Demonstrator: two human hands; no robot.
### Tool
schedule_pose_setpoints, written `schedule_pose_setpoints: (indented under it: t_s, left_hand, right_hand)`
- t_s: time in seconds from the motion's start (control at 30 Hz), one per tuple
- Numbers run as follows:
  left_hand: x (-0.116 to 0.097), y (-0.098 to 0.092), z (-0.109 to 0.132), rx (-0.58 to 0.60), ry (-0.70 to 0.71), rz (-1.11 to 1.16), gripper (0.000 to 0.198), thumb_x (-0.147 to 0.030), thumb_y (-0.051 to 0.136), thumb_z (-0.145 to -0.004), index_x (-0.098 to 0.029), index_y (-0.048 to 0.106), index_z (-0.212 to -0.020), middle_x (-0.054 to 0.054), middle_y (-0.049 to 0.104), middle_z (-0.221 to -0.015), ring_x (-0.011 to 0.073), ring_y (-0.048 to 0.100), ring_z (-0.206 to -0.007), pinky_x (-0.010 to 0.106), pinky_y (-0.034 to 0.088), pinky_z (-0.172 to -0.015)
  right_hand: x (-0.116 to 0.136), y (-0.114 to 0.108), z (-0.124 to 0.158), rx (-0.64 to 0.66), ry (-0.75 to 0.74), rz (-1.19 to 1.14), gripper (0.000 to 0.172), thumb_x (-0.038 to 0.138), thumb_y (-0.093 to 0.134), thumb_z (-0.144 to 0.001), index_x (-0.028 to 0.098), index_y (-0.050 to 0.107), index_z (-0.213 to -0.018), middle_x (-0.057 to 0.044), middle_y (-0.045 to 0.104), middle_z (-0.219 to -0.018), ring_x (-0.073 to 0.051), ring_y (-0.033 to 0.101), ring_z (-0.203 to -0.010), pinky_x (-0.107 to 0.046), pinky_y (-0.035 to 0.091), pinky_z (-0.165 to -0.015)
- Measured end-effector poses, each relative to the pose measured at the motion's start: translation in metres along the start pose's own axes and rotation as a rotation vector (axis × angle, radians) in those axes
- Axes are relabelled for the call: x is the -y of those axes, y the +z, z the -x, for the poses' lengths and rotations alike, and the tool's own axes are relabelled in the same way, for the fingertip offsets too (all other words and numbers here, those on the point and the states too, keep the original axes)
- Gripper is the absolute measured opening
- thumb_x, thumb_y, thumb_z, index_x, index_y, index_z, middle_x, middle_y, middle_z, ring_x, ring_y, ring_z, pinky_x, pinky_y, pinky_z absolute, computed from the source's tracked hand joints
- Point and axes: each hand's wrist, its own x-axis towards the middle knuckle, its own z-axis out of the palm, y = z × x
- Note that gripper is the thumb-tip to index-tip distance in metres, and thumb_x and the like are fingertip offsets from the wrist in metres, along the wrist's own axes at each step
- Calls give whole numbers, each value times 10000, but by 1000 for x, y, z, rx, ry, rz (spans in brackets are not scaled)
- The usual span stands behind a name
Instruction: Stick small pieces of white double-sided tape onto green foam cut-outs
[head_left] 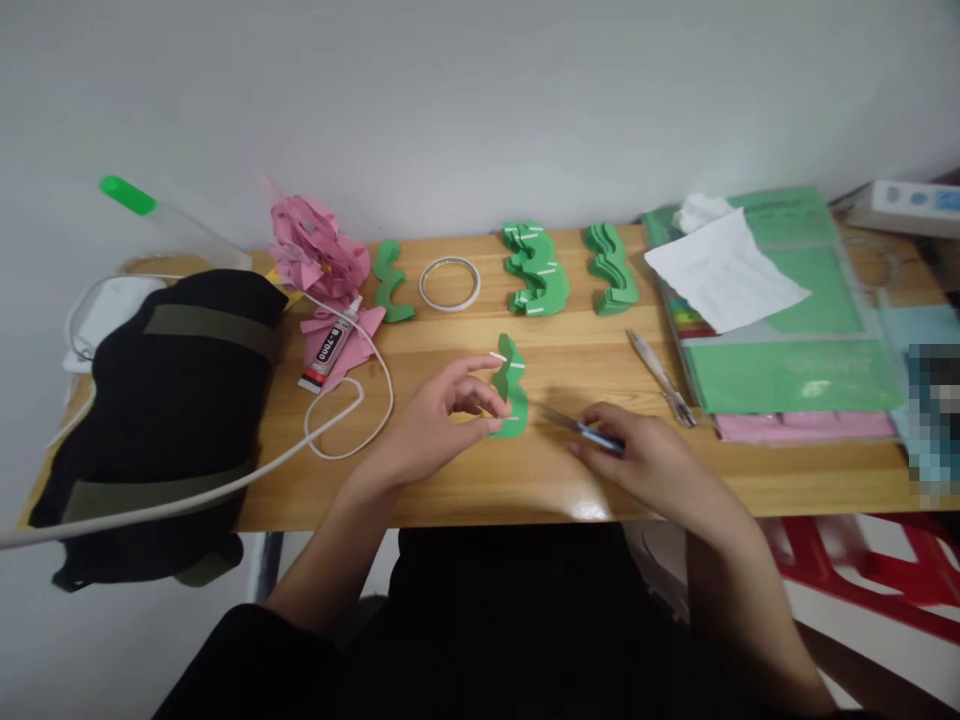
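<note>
A wavy-edged green paper piece (513, 395) with white strips across it lies on the table in front of me. My left hand (457, 405) is at its left edge, thumb and index finger spread apart, the thumb touching the paper. A small white bit shows at the index fingertip; I cannot tell whether it is tape. In my right hand (637, 450) is a slim pointed tool (600, 437) with a thin dark blade and a bluish handle, its exact kind blurred. The blade points left, just short of the green piece.
Behind are stacked green paper pieces (536, 270), more green pieces (611, 268) and a tape roll (450, 284). Pink paper scraps (315, 245), a glue tube (330, 345), a white cable (382, 370) and a black bag (187, 390) lie left. Right are a pen (660, 375) and green folder (795, 375).
</note>
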Motion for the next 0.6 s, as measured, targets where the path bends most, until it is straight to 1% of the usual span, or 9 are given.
schedule_pose_setpoints:
  t_s: [0.07, 0.13, 0.23, 0.37, 0.43, 0.47, 0.53, 0.57, 0.6]
  left_hand:
    - [3, 3, -1, 7, 5, 13, 464, -146, 640, -759, -171, 487, -1197, 3, 687, -815, 146, 640, -808, 323, 466, -804]
    - [6, 7, -2, 21, 22, 4, 446, -150, 612, -779, -176, 478, -1204, 13, 698, -830, 158, 649, -842, 329, 461, -805]
    - [9, 11, -3, 8, 69, -47, 453, -121, 579, -790, -183, 466, -1224, 18, 711, -849, 165, 658, -881, 339, 454, -833]
    - [12, 14, 0, -23, 127, -139, 471, -75, 528, -816, -187, 439, -1264, 32, 729, -880, 164, 678, -902, 348, 472, -855]
    - [15, 16, 2, -90, 188, -226, 485, -61, 507, -828, -195, 423, -1287, 58, 735, -971, 171, 685, -948, 347, 496, -857]
    - [17, 17, 4, -157, 238, -301, 490, -56, 501, -831, -202, 422, -1292, 71, 726, -1035, 177, 681, -988, 352, 505, -869]
    - [22, 20, 10, -317, 400, -526, 477, -51, 497, -834, -212, 447, -1281, 87, 696, -1135, 193, 661, -1059, 371, 515, -902]
    - [25, 22, 14, -371, 502, -656, 463, -46, 490, -834, -207, 465, -1268, 91, 689, -1148, 199, 654, -1075, 379, 517, -911]
    - [29, 23, 19, -385, 607, -784, 446, -40, 478, -834, -193, 483, -1253, 95, 692, -1137, 206, 653, -1076, 386, 520, -913]
  right_hand:
    - [2, 6, -4, -143, -27, -290, 256, 398, 577, -796, 184, 660, -906, -52, 700, -782, -188, 618, -667, -282, 430, -596]
    - [10, 14, -9, -194, -43, -475, 277, 411, 605, -773, 181, 664, -915, -28, 676, -741, -156, 571, -603, -265, 420, -557]
    - [23, 26, -14, -164, -35, -577, 227, 379, 643, -739, 176, 665, -837, 11, 601, -617, -119, 470, -514, -245, 367, -497]
    - [27, 39, -17, -195, 1, -644, 203, 383, 639, -733, 183, 642, -702, 19, 538, -572, -115, 431, -524, -244, 342, -497]
    - [23, 42, -19, -224, 51, -711, 225, 408, 663, -701, 186, 632, -673, 23, 521, -563, -115, 425, -527, -247, 342, -504]
    - [20, 44, -20, -235, 82, -753, 239, 419, 678, -679, 187, 628, -660, 21, 526, -568, -116, 430, -533, -249, 350, -513]
    - [13, 45, -22, -254, 152, -830, 271, 442, 708, -630, 185, 621, -640, 21, 533, -567, -113, 433, -534, -251, 355, -523]
    - [10, 46, -22, -258, 191, -859, 292, 455, 721, -610, 184, 614, -628, 30, 514, -546, -107, 417, -518, -249, 341, -512]
    - [7, 46, -22, -260, 233, -882, 313, 470, 732, -594, 185, 602, -613, 45, 477, -511, -98, 386, -493, -246, 317, -494]
